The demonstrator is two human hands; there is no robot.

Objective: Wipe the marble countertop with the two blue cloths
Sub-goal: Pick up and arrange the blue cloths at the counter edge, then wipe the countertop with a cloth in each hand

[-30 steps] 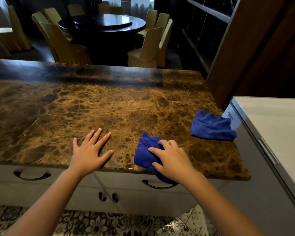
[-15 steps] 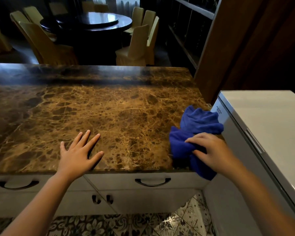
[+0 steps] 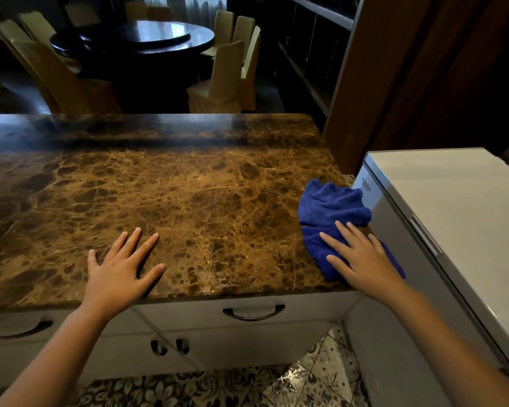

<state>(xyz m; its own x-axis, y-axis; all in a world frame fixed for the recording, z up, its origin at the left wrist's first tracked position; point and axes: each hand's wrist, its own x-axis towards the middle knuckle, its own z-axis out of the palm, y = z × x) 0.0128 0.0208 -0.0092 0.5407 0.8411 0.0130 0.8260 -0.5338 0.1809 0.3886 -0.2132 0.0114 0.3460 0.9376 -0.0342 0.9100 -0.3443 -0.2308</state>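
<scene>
The brown veined marble countertop (image 3: 188,201) fills the middle of the head view. Two blue cloths lie bunched together at its near right corner: the far cloth (image 3: 332,202) sits crumpled, and the near cloth (image 3: 321,248) lies flat, touching it. My right hand (image 3: 362,257) presses flat on the near cloth with fingers spread, not gripping it. My left hand (image 3: 121,268) rests palm down on the bare marble near the front edge, fingers apart, holding nothing.
A white chest freezer (image 3: 453,218) stands right beside the counter's right end. White drawers with dark handles (image 3: 253,312) are below the front edge. A dark round dining table (image 3: 147,36) and covered chairs stand behind the counter. Patterned tiles cover the floor.
My right hand slid the near cloth rightward along the front edge until it met the far cloth, then flattened out on top. My left hand stayed in place.
</scene>
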